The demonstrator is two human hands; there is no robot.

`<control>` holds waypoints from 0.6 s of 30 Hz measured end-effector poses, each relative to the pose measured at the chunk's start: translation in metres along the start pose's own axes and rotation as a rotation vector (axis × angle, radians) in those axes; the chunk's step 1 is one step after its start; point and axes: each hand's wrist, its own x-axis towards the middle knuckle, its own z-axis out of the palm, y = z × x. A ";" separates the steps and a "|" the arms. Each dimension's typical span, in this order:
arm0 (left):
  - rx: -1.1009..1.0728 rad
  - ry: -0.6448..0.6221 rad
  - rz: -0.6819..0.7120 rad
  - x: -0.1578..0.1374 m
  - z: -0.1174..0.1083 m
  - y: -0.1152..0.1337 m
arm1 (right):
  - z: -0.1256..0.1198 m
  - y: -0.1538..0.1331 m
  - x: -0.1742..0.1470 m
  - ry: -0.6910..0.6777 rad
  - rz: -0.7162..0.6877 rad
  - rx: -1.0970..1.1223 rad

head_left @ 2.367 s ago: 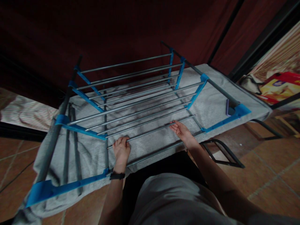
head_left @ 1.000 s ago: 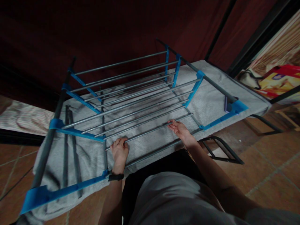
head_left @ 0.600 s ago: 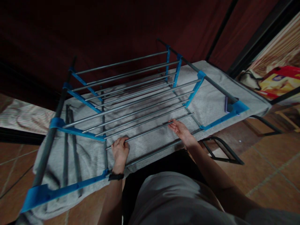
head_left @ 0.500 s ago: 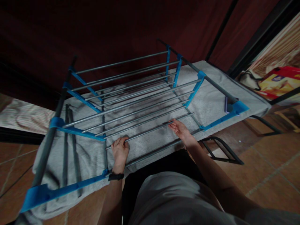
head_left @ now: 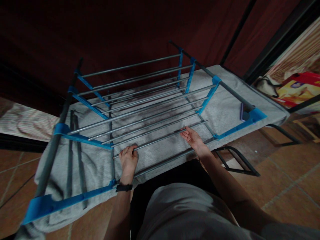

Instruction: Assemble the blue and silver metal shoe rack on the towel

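Rod (head_left: 160, 139) appears gripped; left fingers (head_left: 128, 151) hide part.

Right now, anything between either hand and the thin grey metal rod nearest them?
Nothing visible: the bare left hand and bare right hand both have fingers on the thin grey metal rod. The thicker grey metal tube nearer the body passes beneath the wrists, outside that contact.

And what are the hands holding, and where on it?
A thin grey rod. The left hand holds it near its left end, and the right hand holds it with the fingers, a bit in from its right end.
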 end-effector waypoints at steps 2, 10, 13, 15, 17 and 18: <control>-0.004 0.005 0.003 0.000 0.000 0.000 | 0.000 0.000 0.000 -0.008 0.001 0.000; -0.012 0.008 -0.010 0.000 -0.001 0.002 | -0.001 -0.001 0.000 -0.019 0.014 0.000; -0.010 0.002 -0.012 0.000 0.000 0.001 | -0.001 -0.001 0.000 -0.016 0.017 -0.004; -0.008 0.001 -0.009 0.000 0.001 0.000 | -0.001 -0.001 0.000 -0.020 0.016 -0.004; -0.007 0.000 -0.009 -0.001 0.001 0.000 | -0.001 -0.001 0.000 -0.025 0.014 -0.004; -0.007 0.001 -0.008 -0.001 0.001 0.000 | -0.001 -0.001 0.000 -0.023 0.015 -0.007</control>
